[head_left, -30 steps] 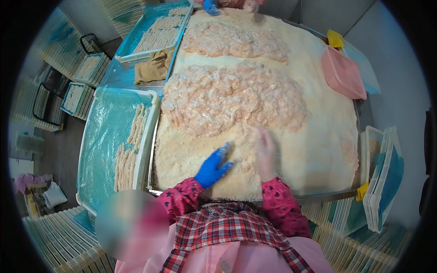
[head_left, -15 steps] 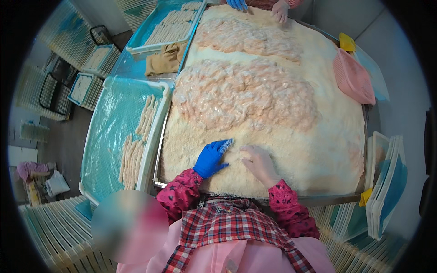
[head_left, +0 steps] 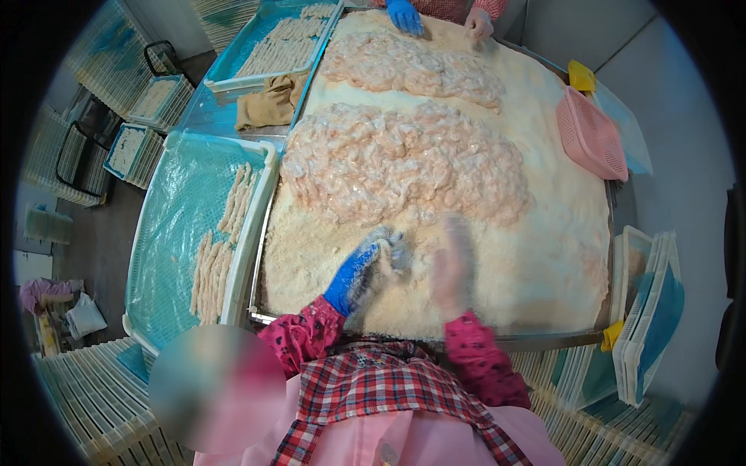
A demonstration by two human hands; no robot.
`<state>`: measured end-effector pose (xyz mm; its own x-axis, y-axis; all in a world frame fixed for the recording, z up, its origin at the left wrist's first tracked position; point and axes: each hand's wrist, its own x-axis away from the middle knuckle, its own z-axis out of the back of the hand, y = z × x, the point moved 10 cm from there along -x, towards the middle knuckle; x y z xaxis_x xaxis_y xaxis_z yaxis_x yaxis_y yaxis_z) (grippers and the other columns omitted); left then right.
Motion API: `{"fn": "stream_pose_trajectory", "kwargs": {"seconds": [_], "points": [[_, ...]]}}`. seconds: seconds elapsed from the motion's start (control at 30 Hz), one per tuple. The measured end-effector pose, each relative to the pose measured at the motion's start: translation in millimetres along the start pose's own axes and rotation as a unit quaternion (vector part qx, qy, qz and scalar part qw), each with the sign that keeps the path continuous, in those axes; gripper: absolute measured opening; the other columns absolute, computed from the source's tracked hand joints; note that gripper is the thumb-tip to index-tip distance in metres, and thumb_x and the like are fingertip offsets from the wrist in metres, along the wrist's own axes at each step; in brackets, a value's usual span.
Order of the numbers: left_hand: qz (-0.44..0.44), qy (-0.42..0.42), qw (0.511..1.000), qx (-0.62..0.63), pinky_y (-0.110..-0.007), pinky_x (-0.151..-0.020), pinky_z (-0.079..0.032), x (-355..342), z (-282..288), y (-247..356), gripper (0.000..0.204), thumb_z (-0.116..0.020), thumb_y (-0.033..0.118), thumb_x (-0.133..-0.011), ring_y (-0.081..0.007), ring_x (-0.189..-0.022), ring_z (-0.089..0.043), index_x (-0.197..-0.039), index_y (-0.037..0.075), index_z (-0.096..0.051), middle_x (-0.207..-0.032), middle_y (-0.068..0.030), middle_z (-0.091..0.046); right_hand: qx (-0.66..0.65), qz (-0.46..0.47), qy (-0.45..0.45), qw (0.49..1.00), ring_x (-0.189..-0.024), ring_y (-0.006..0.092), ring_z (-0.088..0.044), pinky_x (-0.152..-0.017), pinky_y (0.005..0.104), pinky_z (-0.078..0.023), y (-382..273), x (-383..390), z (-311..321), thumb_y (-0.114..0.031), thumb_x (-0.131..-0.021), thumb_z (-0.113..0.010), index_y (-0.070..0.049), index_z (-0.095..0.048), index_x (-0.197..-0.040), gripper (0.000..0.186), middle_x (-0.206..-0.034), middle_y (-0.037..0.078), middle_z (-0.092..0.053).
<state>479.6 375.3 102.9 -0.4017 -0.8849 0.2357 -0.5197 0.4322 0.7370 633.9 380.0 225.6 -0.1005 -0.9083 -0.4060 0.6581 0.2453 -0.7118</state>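
Observation:
My left hand, in a blue glove dusted with crumbs, is turned partly palm up over the near part of the crumb bed. Its fingers curl around something pale and crumb-coated, too blurred to name. Just right of it, my right hand, in a thin pale glove, is raised and smeared by motion, so its fingers cannot be made out. Beyond both hands lies a wide mound of raw, glistening pinkish meat pieces. A tray lined with blue-green mesh stands at my left, holding several coated meat strips.
Farther back lie a second meat mound and another person's gloved hands. A brown cloth rests below a filled tray. A pink basket sits at the right edge; stacked trays stand near right.
My left hand has turned from palm down on the crumbs to partly palm up, fingers curled. My right hand has lifted and swung its fingers away from me. The other person's hands moved slightly nearer.

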Motion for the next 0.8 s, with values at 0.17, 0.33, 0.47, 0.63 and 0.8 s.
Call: {"fn": "stream_pose_trajectory", "kwargs": {"seconds": [0.17, 0.33, 0.47, 0.63, 0.8], "points": [[-0.062, 0.015, 0.998, 0.003, -0.035, -0.107, -0.028, 21.5, -19.9, -9.4, 0.062, -0.041, 0.032, -0.096, -0.0212, -0.133, -0.028, -0.145, 0.008, -0.013, -0.149, -0.0111, -0.021, 0.068, 0.110, -0.125, 0.984, -0.138, 0.0308, -0.016, -0.109, 0.0538, 0.000, -58.9, 19.9, -67.2, -0.044, -0.095, -0.021, -0.006, -0.028, -0.141, 0.060, -0.147, 0.013, -0.025], [-0.115, 0.116, 0.977, -0.136, -0.036, -0.105, -0.031, 23.6, 62.5, -39.8, 0.063, -0.041, 0.040, -0.095, -0.0232, -0.126, -0.038, -0.142, 0.004, -0.023, -0.141, -0.0148, -0.033, -0.203, 0.133, -0.195, 0.950, -0.134, 0.0361, -0.022, -0.111, 0.0458, -0.013, -96.4, 32.2, -79.4, -0.058, -0.092, -0.025, -0.002, -0.029, -0.138, 0.073, -0.143, 0.021, -0.028], [-0.009, 0.227, 0.972, 0.066, -0.025, -0.059, -0.047, 29.4, 46.1, 26.4, 0.041, -0.049, 0.041, -0.092, -0.0143, -0.060, -0.055, -0.110, 0.005, -0.058, -0.086, -0.0048, -0.062, 0.184, 0.026, -0.253, 0.949, -0.118, 0.0347, -0.044, -0.095, 0.0407, -0.037, 0.0, 34.0, -50.3, -0.036, -0.081, -0.063, -0.005, -0.048, -0.121, 0.053, -0.125, 0.019, -0.047], [-0.201, 0.049, 0.720, -0.663, -0.042, -0.072, -0.047, 15.4, -11.3, 49.4, 0.037, -0.064, 0.029, -0.080, -0.0343, -0.080, -0.057, -0.108, 0.005, -0.058, -0.087, -0.0157, -0.061, -0.015, -0.127, -0.014, 0.992, -0.089, 0.0318, -0.057, -0.082, 0.0373, -0.046, 58.3, 24.2, 19.8, -0.005, -0.072, -0.065, -0.004, -0.060, -0.100, 0.029, -0.094, 0.014, -0.061], [-0.213, 0.083, 0.809, -0.541, -0.035, -0.071, -0.048, 17.6, 10.0, 36.2, 0.031, -0.059, 0.023, -0.087, -0.0272, -0.081, -0.060, -0.112, 0.006, -0.058, -0.097, -0.0124, -0.063, 0.039, 0.060, -0.246, 0.967, -0.093, 0.0312, -0.058, -0.080, 0.0376, -0.046, 11.5, 20.6, -15.1, 0.000, -0.073, -0.060, -0.005, -0.061, -0.098, 0.026, -0.093, 0.013, -0.062]]}}
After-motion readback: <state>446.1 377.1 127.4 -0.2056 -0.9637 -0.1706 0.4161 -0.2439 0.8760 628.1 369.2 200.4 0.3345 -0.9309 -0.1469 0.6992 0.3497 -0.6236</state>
